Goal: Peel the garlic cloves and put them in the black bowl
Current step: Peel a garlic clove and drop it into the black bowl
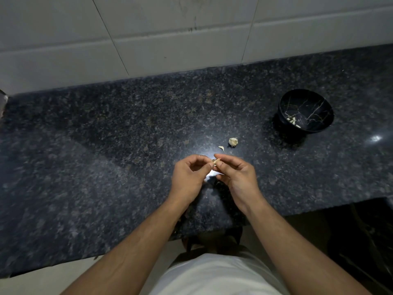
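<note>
head view: both hands meet just above the speckled dark granite counter [106,145], near its front edge and a little right of centre. the left hand [188,177] and the right hand [238,175] each have thumb and forefinger curled in and narrowed to a pinch on one small garlic clove [216,160], which shows only as a pale sliver between the fingertips. the remaining fingers of both hands hang loosely curled. how much skin is on the clove is too small to tell.

the clove's long axis seems to run left to right, from one pinch to the other, so it lies at the very tips of both hands, neither nearer than the other. judging by the grips, the step in hand is stripping the skin.

just beyond the hands, a thin curved bit of garlic, clove or skin [221,148], lies on the counter, and just right and far of it sits a pale garlic clump [233,142], apart from the fingers.

the black bowl [306,96], veined with pale lines, stands far right of the hands and well apart from them, with a few peeled cloves [293,121] in its bottom. the right hand is on the bowl's side, so it is the likelier one to carry the clove over.

a white tiled wall [170,39] rises behind the counter.
</note>
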